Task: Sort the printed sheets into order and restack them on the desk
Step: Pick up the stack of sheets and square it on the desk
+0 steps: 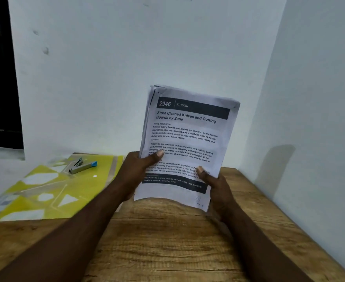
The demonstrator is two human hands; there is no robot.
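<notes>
I hold the stack of sheets (186, 147) upright at centre frame, above the desk (167, 241): my left hand (136, 174) grips its left edge, my right hand (218, 190) its lower right corner, thumbs across the front page.

A stapler (82, 166) lies on a yellow folder (45, 192) at left.

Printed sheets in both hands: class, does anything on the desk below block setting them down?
Nothing visible does: the desk below the printed sheets is bare wood; the yellow folder and stapler lie off to the left.
</notes>
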